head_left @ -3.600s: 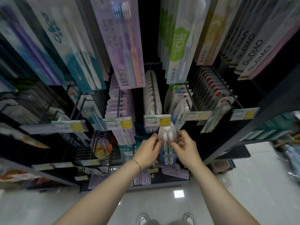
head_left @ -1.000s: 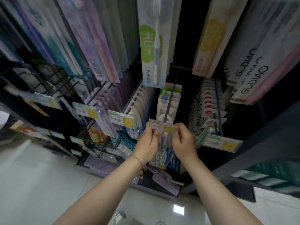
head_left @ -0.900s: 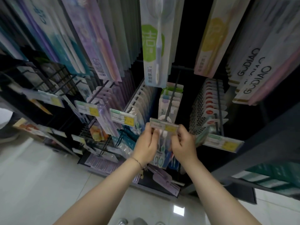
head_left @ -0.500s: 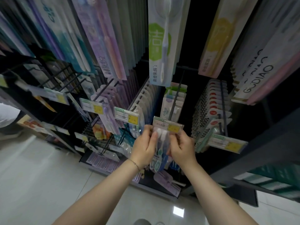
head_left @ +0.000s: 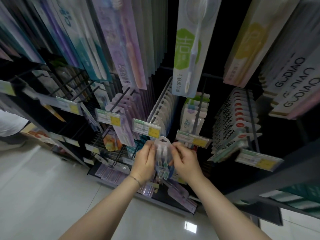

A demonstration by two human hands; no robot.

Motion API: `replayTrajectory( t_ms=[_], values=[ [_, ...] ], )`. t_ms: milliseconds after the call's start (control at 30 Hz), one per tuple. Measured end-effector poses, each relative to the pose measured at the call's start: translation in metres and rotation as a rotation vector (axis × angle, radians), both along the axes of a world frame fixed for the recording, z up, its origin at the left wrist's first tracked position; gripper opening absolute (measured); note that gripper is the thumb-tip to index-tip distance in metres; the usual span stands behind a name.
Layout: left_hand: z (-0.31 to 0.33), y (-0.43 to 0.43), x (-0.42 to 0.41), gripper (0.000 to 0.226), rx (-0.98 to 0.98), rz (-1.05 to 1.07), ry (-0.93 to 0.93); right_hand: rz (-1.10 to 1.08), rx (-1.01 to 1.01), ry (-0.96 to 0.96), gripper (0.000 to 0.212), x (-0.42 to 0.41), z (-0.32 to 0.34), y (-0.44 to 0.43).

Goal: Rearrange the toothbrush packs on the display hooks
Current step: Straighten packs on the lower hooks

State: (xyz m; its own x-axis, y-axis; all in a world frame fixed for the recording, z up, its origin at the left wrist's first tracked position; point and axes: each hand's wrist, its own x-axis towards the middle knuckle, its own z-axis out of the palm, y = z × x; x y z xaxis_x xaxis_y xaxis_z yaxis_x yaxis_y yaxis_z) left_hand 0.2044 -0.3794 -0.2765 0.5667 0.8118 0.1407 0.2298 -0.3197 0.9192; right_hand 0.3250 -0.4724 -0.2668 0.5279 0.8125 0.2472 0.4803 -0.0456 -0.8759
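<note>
— Hands in the middle of the frame; what are they on?

— Left hand (head_left: 144,162) and right hand (head_left: 186,163) are both clamped on one clear toothbrush pack (head_left: 162,156); each grip pinches a side edge, fingers closed on the plastic.

— Where does the pack sit?

— Held upright between the two hands, just below centre; its hang-hole tab is at the top, free of any hook; it lies just under the price label (head_left: 146,130) and left of another price label (head_left: 191,139).

— And behind it?

— Display hook (head_left: 197,116) runs up from that second label with packs threaded on it; a row of white packs (head_left: 162,108) hangs to its left, red-dotted packs (head_left: 239,118) to the right; long boxed brushes (head_left: 188,47) fill the upper frame; pale tiled floor (head_left: 43,187) lower left.
</note>
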Motion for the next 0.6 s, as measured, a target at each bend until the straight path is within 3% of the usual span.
replayTrajectory(
  t_ms=[133,333,433,600],
  values=[
    [0.005,0.020,-0.011,0.024,0.009,0.013,-0.013,0.033,0.014,-0.015,0.016,-0.013,0.007,0.017],
    [0.021,0.049,-0.019,0.020,0.043,-0.042,0.014,-0.095,0.110,0.012,0.018,-0.031,0.016,0.044],
    [0.024,0.064,-0.021,0.028,0.086,-0.106,0.053,-0.169,0.096,0.054,0.017,-0.033,0.014,0.054],
    [0.031,0.076,-0.023,0.021,0.061,-0.238,0.110,-0.249,0.107,0.082,0.019,-0.040,0.018,0.060]
  ],
)
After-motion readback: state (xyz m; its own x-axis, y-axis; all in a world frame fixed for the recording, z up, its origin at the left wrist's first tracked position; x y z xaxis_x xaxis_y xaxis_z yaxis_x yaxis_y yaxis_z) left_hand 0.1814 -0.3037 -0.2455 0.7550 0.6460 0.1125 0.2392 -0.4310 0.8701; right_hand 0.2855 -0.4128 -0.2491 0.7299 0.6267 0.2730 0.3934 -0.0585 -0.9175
